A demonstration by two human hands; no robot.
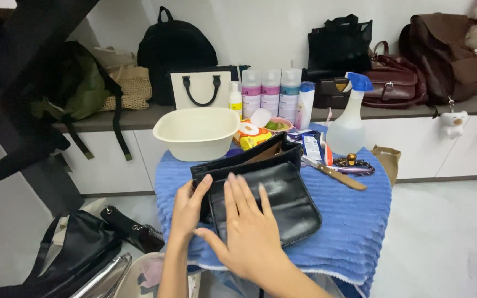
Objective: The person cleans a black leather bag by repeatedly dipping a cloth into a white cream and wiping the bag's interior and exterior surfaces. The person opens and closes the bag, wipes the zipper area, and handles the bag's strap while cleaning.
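Both grips open, flat right hand (247, 229) and left hand (187, 208) on black leather bag (282, 201), long axis slanting left-to-right, flap end toward basin (197, 132)

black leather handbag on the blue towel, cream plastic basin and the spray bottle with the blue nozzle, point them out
black leather handbag (282, 201), head view, on the glossy front flap
cream plastic basin (197, 144), head view, on its outer front wall
spray bottle with the blue nozzle (346, 132), head view, on the clear body

A glossy black leather handbag (269, 193) with a flat front flap lies on its side near the front-left corner of the blue ribbed towel-covered table (354, 221), its open top turned toward the far edge.
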